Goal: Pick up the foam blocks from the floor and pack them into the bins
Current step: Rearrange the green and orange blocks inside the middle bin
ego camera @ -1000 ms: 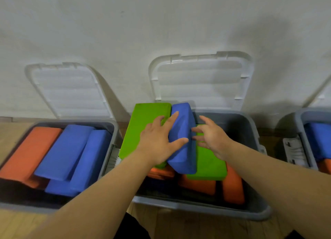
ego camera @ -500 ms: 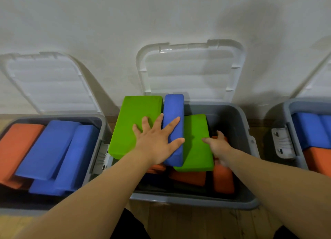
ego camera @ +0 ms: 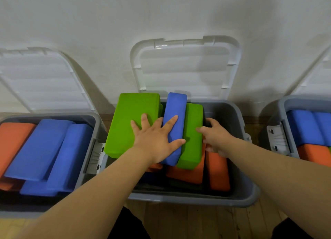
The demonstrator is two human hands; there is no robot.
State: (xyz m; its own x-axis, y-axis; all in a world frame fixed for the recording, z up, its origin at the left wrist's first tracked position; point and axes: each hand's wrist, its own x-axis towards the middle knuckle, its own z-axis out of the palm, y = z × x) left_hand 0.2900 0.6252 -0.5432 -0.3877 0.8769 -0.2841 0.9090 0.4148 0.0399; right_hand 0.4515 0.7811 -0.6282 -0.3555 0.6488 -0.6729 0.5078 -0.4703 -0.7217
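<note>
Foam blocks (ego camera: pixel 186 174) sit packed in three grey bins in a row on the wood floor (ego camera: pixel 188 219), below a white wall (ego camera: pixel 161 15).

Far left, the left bin (ego camera: pixel 93 129) holds an orange block (ego camera: pixel 12 144) at its left edge. Two tilted blue blocks (ego camera: pixel 37 149) overlap beside it, with more blue and orange underneath. The left lid (ego camera: pixel 35 77) stands open, leaning on the wall.

Next, the middle bin (ego camera: pixel 241 194) has its middle lid (ego camera: pixel 184 68) up too. A large green block (ego camera: pixel 129 110) lies tilted at the bin's left edge, its left side over the rim. Touching its right side is an upright blue block (ego camera: pixel 176 106) standing on its narrow face. A narrow green block (ego camera: pixel 192 149) lies against that one. Lower orange blocks (ego camera: pixel 218 172) lie beneath, toward the right and near edges.

The left hand (ego camera: pixel 155 140) lies flat, palm down, fingers spread wide. Its outer fingers are on the large green block and its index finger on the upright blue block, with the thumb across that block's near part.

The right hand (ego camera: pixel 216 136) is at the narrow green block's right edge. Its thumb tip touches the block's top and its fingers curl down into the bin; cannot tell if it grips.

Far right, the right bin (ego camera: pixel 281 104) is cut off by the frame. It holds stacked blue blocks (ego camera: pixel 304 126) over a right orange block (ego camera: pixel 315 154), with a grey latch (ego camera: pixel 276 138) on its left wall.
</note>
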